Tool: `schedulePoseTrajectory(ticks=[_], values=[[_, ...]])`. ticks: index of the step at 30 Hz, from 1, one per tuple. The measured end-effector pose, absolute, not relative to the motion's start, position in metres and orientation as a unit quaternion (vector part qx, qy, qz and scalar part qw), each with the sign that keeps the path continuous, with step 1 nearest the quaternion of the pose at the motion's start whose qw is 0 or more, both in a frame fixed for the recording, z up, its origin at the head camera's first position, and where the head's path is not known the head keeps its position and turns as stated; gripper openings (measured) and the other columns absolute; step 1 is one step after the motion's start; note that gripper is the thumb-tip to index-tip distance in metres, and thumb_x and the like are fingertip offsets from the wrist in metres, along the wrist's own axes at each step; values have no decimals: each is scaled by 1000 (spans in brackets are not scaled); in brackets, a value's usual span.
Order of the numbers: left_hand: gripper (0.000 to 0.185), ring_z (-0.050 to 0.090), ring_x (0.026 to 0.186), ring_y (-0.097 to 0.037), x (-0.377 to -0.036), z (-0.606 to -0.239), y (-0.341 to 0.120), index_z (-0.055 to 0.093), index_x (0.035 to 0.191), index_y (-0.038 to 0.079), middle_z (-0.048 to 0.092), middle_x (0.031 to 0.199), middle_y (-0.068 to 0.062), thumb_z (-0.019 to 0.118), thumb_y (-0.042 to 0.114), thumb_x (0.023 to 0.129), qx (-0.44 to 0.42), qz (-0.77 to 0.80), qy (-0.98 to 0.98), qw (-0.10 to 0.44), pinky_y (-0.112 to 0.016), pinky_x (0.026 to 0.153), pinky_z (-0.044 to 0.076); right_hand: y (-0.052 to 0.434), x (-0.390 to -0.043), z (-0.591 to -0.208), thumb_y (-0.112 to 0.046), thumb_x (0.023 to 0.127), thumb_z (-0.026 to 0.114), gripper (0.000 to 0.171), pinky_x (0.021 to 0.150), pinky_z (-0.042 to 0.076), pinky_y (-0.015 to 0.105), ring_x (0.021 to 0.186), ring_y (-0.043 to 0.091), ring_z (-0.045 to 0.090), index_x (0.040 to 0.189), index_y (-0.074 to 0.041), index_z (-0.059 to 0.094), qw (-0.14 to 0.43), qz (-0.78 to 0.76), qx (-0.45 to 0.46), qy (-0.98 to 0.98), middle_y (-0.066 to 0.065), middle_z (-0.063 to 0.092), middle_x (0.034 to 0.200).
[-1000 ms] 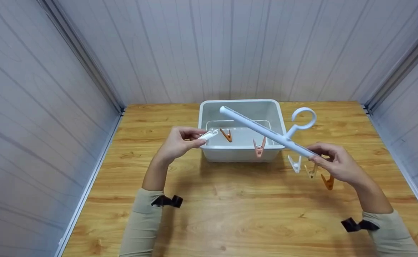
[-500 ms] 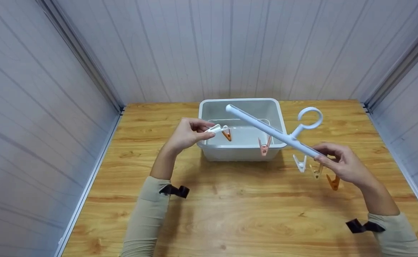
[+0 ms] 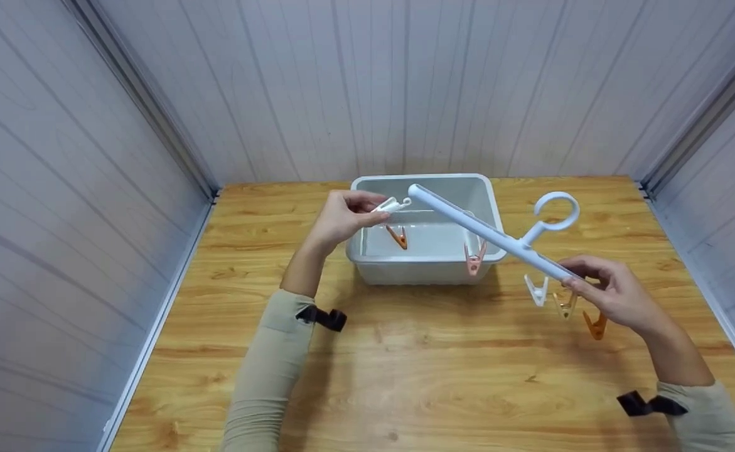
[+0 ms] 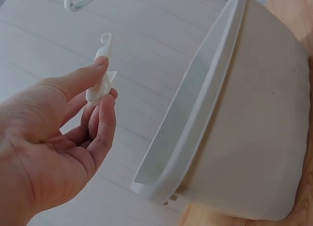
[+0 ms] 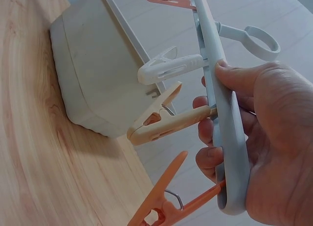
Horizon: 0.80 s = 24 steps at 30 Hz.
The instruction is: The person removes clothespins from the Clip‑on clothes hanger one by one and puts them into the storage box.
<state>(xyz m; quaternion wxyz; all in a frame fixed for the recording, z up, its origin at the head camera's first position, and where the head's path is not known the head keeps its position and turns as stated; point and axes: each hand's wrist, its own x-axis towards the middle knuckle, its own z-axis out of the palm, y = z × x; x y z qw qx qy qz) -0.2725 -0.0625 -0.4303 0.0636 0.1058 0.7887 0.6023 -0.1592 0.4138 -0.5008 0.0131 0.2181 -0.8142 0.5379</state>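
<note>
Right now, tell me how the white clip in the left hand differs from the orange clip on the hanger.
The left hand pinches the white clip; the orange clip hangs from the hanger. The white clip's curled tip is free, while the orange clip's tip meets the hanger. Both are clips, off the table.
</note>
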Motion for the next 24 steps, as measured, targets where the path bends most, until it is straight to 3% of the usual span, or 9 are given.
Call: schedulePoseTrajectory(ticks=[11,18,21,24], values=[[32,63,79,-4,-289,-425,-47,82,126,-5,75,83,11,89,2,95,96,610,784,66,-14,68,53,415,-160,-503,10,109,62,26,83,63,16,98,1,73,133,16,68,14,532,208,-821,-19,77,115],[42,71,81,-5,-291,-430,-41,76,139,-5,77,86,7,85,5,100,79,608,785,91,-22,81,65,416,-160,-504,9,109,63,26,82,62,16,97,1,72,133,16,68,9,531,200,-823,-18,77,113],[42,73,87,-7,-293,-433,-37,75,142,-2,81,96,-1,83,5,102,62,615,782,76,-23,85,66,416,-161,-504,8,110,63,25,81,62,15,97,0,72,133,16,68,6,530,199,-824,-17,78,113],[45,79,110,-21,-294,-438,-32,73,147,2,83,123,-17,80,1,102,57,638,766,56,-28,99,66,416,-161,-503,7,110,63,26,82,62,15,97,-1,72,134,15,68,6,527,200,-826,-20,77,114]])
